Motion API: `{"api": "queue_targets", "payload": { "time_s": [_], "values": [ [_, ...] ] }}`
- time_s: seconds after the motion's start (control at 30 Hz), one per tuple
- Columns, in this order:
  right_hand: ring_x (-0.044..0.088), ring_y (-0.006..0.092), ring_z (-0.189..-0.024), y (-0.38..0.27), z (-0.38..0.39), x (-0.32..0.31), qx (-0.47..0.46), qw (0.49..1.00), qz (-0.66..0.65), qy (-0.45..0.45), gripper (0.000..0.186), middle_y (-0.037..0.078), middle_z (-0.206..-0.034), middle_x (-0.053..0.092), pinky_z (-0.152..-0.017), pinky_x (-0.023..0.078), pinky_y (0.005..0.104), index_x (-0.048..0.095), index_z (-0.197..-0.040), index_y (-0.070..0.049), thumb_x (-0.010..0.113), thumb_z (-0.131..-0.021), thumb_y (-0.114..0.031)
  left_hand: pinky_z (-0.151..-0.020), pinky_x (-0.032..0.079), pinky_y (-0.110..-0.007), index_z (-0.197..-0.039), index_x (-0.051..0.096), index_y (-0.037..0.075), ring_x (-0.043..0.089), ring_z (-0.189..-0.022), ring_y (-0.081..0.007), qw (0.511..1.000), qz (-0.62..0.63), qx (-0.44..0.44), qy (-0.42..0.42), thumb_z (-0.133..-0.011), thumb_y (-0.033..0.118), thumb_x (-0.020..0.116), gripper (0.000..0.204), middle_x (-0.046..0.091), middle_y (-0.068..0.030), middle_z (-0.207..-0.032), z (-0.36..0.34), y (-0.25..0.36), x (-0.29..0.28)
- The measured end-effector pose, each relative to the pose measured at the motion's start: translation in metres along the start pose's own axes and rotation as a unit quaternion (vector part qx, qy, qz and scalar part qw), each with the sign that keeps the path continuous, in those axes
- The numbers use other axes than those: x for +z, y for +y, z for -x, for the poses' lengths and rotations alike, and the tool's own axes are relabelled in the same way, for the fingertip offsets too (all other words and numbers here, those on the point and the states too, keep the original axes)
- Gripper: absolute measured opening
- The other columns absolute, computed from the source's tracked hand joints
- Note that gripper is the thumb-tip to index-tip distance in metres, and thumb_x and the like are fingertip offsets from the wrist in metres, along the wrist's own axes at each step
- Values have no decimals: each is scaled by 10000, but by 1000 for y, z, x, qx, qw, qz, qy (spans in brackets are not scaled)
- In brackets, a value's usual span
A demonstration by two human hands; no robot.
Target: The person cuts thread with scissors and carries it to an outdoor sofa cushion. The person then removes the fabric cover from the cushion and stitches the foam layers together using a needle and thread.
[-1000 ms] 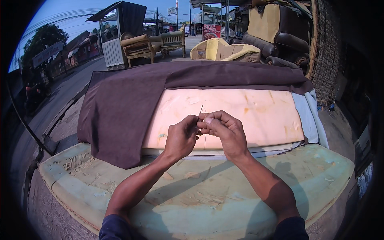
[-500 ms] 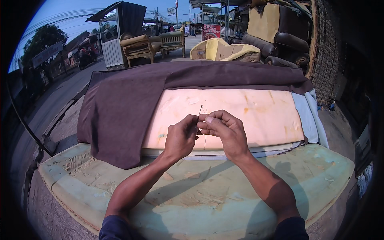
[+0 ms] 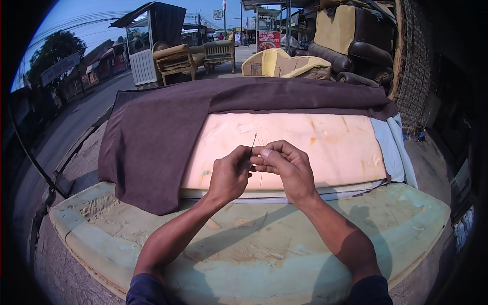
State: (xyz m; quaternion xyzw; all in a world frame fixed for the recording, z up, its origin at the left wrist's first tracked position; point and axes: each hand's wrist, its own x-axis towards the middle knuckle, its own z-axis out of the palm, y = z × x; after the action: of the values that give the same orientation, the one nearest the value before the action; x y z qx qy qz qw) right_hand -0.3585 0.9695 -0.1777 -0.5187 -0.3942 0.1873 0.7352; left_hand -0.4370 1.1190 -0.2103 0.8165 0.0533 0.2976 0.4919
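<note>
My left hand [image 3: 231, 170] pinches a thin needle [image 3: 254, 139] that points upward. My right hand [image 3: 285, 165] is closed with thumb and index finger on a fine thread [image 3: 261, 180], right beside the left fingertips; a strand hangs below them. Behind both hands lies a pink foam pad [image 3: 330, 147] with yellowish stains. Dark purple-brown fabric [image 3: 142, 147] is folded over its left side and back edge, and pale blue cloth [image 3: 396, 152] shows at its right. A worn greenish foam cushion [image 3: 391, 223] spreads beneath my forearms.
Past the fabric stand an old padded bench [image 3: 173, 61], a stripped yellow foam chair [image 3: 287, 63] and stacked dark sofas [image 3: 351, 38]. A white booth [image 3: 142, 66] borders the road [image 3: 91, 101] at left. A wire-mesh panel [image 3: 412, 86] rises at right.
My hands are almost still, with the needle shifted very slightly. A motorbike with a rider, seen on the road in the earlier pictures, is no longer visible there.
</note>
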Motion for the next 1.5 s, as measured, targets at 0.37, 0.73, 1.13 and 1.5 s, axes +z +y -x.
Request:
{"api": "queue_targets", "payload": {
  "time_s": [0.37,0.73,1.13,1.5],
  "values": [
    [694,145,-937,-2,3,2,3,1000,-4,3,178,127,-1050,711,-850,571,304,652,-1007,26,606,-976,-143,-719,592,-343,-1131,627,-21,744,-819,-224,999,17,28,19,-964,-15,514,202,730,-174,-880,4,-2,3],
    [694,139,-910,-2,-2,0,3,1000,16,12,198,115,-1008,709,-822,575,291,657,-1003,27,610,-973,-163,-708,576,-347,-1117,618,-30,747,-830,-233,999,3,46,24,-970,-18,514,180,727,-186,-877,1,-2,4],
    [693,122,-844,-4,0,1,14,999,29,23,191,75,-886,702,-781,570,267,673,-968,21,622,-954,-163,-708,570,-362,-1113,622,-14,751,-859,-282,994,-52,88,33,-967,-34,507,186,726,-208,-880,7,3,4],
    [698,122,-848,-3,1,2,23,999,23,23,170,75,-902,705,-772,570,261,667,-972,18,616,-959,-144,-684,554,-369,-1117,622,0,739,-804,-321,993,-79,85,35,-957,-14,530,186,710,-217,-858,3,-5,3]
  ]
}}
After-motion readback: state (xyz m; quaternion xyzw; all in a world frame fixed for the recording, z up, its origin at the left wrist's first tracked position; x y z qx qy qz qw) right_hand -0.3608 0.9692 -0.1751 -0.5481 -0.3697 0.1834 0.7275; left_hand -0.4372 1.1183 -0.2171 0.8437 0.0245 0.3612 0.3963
